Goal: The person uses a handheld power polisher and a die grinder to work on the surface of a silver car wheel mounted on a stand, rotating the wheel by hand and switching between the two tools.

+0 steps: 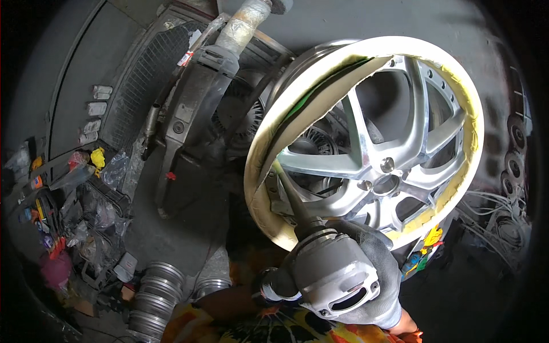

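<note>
A silver spoked alloy wheel (360, 166) stands tilted before me. Cream-yellow masking (477, 126) wraps its rim; at the upper left a strip of it hangs loose, showing a green edge. My right hand (383, 260), in a grey glove, is wrapped round the grey body of a straight grinder (334, 274). On the tool's left side my left hand (280, 284), in a dark glove, also grips it, its fingers partly hidden. The grinder's long tapered nose points up and left, its yellowish tip at the wheel's left side, by a spoke's outer end. Contact there is hard to make out.
Left of the wheel stands a grey machine (189, 108) with a thick arm. Silver wheels (157, 294) are stacked at the lower left. Plastic bags and mixed clutter (94, 214) lie far left, below several cans (97, 108). Coiled cables (509, 228) lie at right.
</note>
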Action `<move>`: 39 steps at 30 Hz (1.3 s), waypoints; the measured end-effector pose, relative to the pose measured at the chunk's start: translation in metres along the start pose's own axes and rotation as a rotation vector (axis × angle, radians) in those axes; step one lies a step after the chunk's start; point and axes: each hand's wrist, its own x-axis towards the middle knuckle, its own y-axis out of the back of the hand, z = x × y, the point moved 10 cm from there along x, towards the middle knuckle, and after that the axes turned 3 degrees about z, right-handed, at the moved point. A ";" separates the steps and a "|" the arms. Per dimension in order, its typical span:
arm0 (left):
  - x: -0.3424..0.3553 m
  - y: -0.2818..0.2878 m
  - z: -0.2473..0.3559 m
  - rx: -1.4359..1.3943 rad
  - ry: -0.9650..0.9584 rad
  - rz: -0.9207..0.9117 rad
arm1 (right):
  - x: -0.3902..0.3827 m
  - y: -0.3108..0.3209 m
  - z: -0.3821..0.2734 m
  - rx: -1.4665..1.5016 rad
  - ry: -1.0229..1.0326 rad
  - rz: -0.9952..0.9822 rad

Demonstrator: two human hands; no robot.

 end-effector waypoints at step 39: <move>0.003 -0.007 0.002 -0.035 -0.039 0.041 | -0.007 0.026 -0.014 -0.119 -0.162 0.152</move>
